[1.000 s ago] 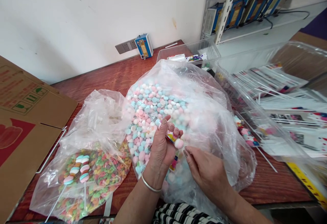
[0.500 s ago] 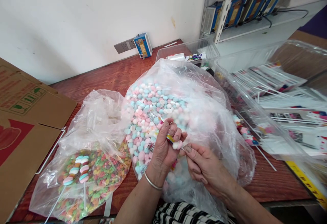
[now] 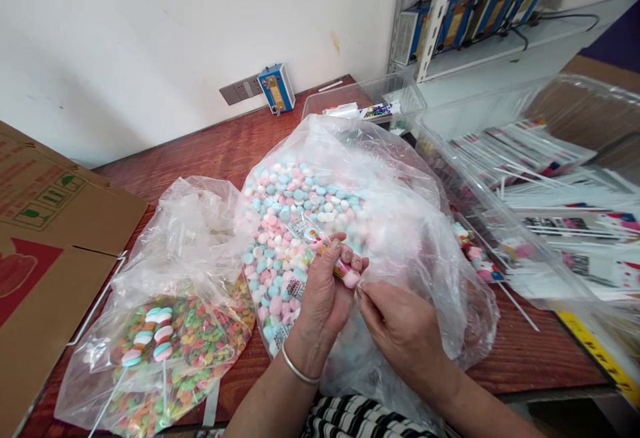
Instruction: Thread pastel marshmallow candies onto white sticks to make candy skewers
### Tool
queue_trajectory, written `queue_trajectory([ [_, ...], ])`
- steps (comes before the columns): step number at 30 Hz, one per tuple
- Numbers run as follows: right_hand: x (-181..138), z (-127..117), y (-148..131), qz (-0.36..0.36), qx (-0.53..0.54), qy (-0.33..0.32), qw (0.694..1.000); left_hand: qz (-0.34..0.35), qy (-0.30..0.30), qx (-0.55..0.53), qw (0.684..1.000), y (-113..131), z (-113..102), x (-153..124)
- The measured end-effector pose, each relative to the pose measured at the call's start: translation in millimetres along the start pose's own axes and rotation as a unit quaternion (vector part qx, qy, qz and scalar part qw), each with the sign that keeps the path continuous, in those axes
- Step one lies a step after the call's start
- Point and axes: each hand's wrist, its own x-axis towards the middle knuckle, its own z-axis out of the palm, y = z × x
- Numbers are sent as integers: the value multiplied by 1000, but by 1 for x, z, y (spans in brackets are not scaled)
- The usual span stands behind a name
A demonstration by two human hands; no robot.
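Observation:
My left hand is closed around a wrapped marshmallow candy. Its clear wrapper sticks out past the thumb, and a pink marshmallow shows at the lower end. Close by that end, the thumb and fingers of my right hand are pinched together; what they grip is too small and hidden to name. Both hands are above a large clear bag of pastel marshmallows, on which printed clear wrappers lie. Left of it, two marshmallow skewers on white sticks rest on a bag of colourful ring-shaped candies.
A cardboard box stands at the left. To the right, a clear plastic bin holds many white sticks and packets, with a finished-looking candy stick beside it. A smaller clear tray and a blue device are at the back.
My right hand has turned so its back faces up, still pinching near the candy's lower end. In my left hand the wrapped candy has shifted slightly and shows more of itself.

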Motion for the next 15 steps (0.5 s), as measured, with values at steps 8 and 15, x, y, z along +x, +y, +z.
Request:
queue_trajectory([
  [8, 2, -2, 2, 227, 358, -150, 893, 0, -9, -34, 999, 8, -5, 0],
  [15, -1, 0, 2, 259, 406, -170, 860, -13, -6, -23, 1000, 1, -8, 0],
])
